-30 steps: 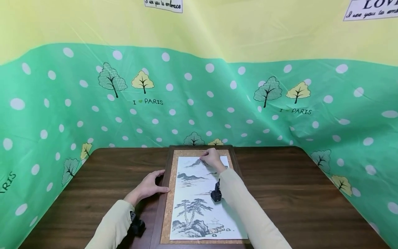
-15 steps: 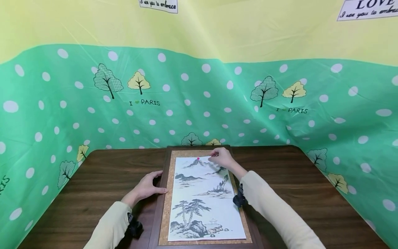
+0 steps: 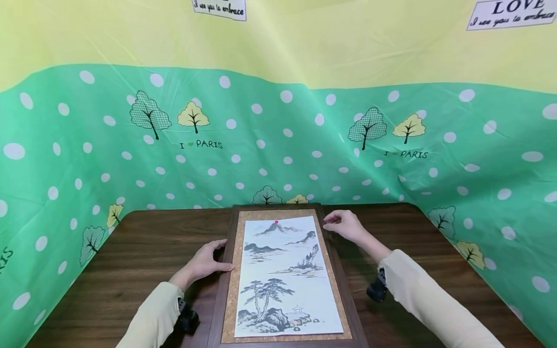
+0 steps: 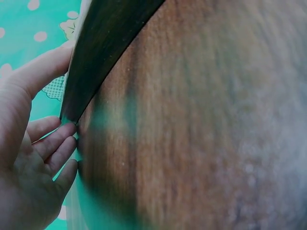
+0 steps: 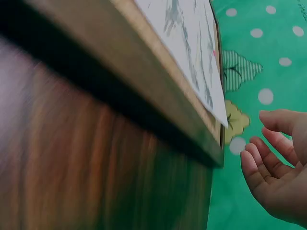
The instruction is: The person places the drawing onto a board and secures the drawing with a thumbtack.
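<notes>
A wood-framed corkboard [image 3: 229, 299] lies on the table, bearing a white sheet with an ink landscape [image 3: 287, 241]. One pink pushpin [image 3: 276, 222] sits at the middle of the sheet's top edge. My left hand [image 3: 205, 260] holds the frame's left side, thumb over the face and fingertips along the outer edge, as the left wrist view shows [image 4: 43, 129]. My right hand [image 3: 345, 225] hovers just past the frame's upper right corner, fingers loosely curled with nothing between them. In the right wrist view, the sheet's near top corner [image 5: 218, 115] stands slightly off the cork.
The dark wooden table [image 3: 400, 251] extends on both sides of the board. Behind it hangs a green and yellow cloth [image 3: 287, 130] with dots and trees, reaching around the table's left and right edges.
My right hand has moved right, off the sheet to beyond the frame's corner, leaving the pink pushpin visible at the top. The left hand has kept its place on the frame.
</notes>
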Motion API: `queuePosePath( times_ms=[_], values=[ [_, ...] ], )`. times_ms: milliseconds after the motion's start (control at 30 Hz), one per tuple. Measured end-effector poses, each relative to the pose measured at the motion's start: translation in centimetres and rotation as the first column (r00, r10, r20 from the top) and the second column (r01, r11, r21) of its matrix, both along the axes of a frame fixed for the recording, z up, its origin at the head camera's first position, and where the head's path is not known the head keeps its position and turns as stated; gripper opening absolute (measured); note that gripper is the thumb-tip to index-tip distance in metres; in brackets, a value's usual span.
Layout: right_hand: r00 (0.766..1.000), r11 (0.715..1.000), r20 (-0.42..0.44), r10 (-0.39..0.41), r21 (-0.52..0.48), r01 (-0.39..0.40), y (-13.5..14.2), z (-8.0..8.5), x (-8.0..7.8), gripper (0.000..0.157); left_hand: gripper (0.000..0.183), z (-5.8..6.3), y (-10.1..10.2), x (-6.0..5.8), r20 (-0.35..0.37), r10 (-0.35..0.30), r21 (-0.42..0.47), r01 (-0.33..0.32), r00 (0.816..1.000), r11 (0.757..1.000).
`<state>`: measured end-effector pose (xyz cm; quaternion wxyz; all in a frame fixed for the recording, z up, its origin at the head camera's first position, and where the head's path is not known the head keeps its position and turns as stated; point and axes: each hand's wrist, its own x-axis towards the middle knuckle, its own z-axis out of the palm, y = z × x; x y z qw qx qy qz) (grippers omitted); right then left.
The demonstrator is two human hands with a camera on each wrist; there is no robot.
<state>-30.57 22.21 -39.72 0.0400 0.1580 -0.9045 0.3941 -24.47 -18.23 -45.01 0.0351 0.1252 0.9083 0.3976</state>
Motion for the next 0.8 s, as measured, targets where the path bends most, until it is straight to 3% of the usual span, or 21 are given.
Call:
queuePosePath(
  times_ms=[300,600,800],
  values=[
    [0.999,0.999,-0.001,-0.035,0.014,0.035,3.9,0.2,2.0,0.027,0.083,0.5,0.0,-0.3,0.016,-0.019,-0.016,0.019,1.000,1.000],
    [0.997,0.999,0.077,0.024,-0.035,-0.022,6.4,-0.6,3.5,0.033,0.079,1.2,-0.2,-0.1,0.051,-0.041,-0.047,0.043,0.998,0.998],
    [0.994,1.000,0.105,0.029,-0.011,-0.028,7.0,-0.9,4.4,0.040,0.070,1.4,-1.1,0.5,0.007,-0.046,-0.122,0.046,0.999,0.991]
  ],
)
